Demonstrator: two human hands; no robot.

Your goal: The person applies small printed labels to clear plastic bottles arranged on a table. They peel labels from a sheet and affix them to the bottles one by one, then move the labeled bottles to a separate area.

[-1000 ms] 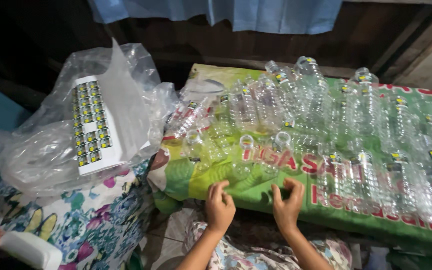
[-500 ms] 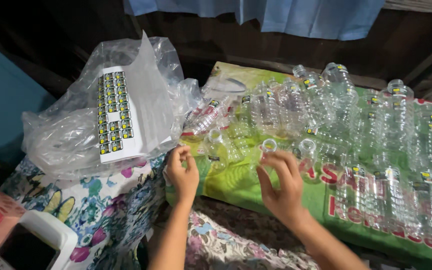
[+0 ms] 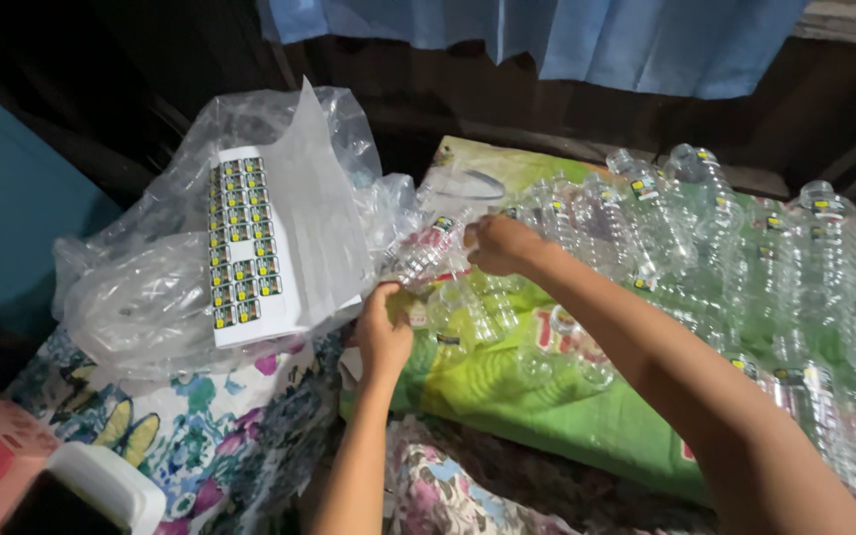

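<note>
A small clear plastic bottle [image 3: 426, 253] lies tilted between my two hands above the green printed sack [image 3: 537, 406]. My right hand [image 3: 499, 244] grips its upper end near a small label. My left hand [image 3: 382, 332] holds its lower end, fingers curled under it. Just left of the bottle lies a white sheet of small stickers [image 3: 242, 248] on a crumpled clear plastic bag [image 3: 141, 297].
Several empty clear bottles [image 3: 745, 258] with small labels lie in rows on the green sack to the right. A floral cloth [image 3: 220, 446] covers the surface at lower left. A red and white container [image 3: 42, 485] sits at the bottom left. A blue curtain [image 3: 547, 40] hangs behind.
Both hands rose from the front edge of the sack to the bottles, and they now hold one bottle between them. The view has shifted left and closer.
</note>
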